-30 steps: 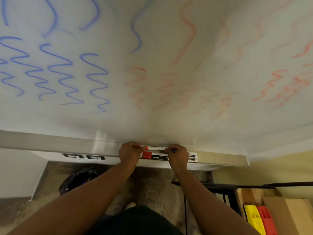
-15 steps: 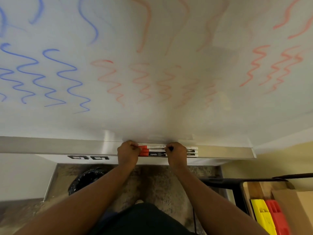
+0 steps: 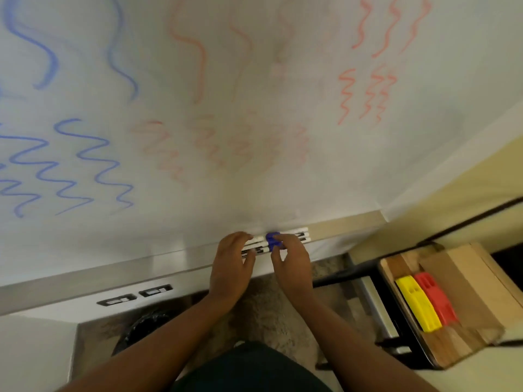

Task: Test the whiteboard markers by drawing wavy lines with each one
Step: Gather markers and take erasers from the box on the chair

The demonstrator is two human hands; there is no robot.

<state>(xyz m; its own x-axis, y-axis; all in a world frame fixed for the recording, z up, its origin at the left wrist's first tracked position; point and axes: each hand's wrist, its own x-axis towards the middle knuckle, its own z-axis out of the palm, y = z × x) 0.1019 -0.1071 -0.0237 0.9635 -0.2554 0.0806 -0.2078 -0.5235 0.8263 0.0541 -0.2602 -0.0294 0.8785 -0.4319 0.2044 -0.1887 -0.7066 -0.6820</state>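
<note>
The whiteboard [image 3: 254, 80] carries blue wavy lines [image 3: 93, 162] on the left and red wavy lines [image 3: 368, 91] in the middle and on the right, some of them faint. A few white-bodied markers [image 3: 300, 234] lie side by side on the metal tray [image 3: 113, 274] along the board's lower edge. Blue caps [image 3: 272, 240] show between my hands. My left hand [image 3: 230, 264] curls its fingers over the left part of the markers. My right hand [image 3: 293, 260] pinches at the blue caps. The markers' left ends are hidden under my left fingers.
A wooden box [image 3: 464, 278] at the lower right holds a yellow piece [image 3: 417, 306], a red piece [image 3: 435, 301] and brown cardboard. A black bar [image 3: 467, 219] runs beside the yellow wall. A dark round bin [image 3: 147, 326] stands on the floor under the tray.
The view has swung and tilted. My hands have closed in on each other over the markers. The red caps by my left hand no longer show; blue caps now show between the hands.
</note>
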